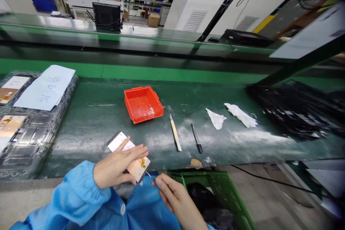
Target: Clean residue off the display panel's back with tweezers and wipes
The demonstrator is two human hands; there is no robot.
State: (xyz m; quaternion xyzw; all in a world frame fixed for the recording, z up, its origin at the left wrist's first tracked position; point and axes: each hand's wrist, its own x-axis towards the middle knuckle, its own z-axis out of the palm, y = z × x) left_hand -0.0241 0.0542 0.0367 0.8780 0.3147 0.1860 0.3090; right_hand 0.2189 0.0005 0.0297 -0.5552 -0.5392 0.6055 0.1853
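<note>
My left hand (115, 167) lies over a phone screen panel (137, 169), thumb on the near edge and fingers across the back. The panel's back is white at the far end and copper-coloured with an orange flex cable at the near end. My right hand (175, 194) pinches a thin tool with a metal shaft (150, 176); its tip meets the panel's near right corner. Fingers hide most of the tool's handle, so its exact kind is unclear. Beyond the panel sits a red plastic bin (144, 105) with small specks inside.
A craft knife (175, 133) and a small black brush (196, 138) lie to the right, with crumpled white tissues (239, 115) farther over. At left, a clear plastic tray (40, 129) holds panels under handwritten paper (47, 88). Below the bench edge stands a green crate (229, 190) with black bags.
</note>
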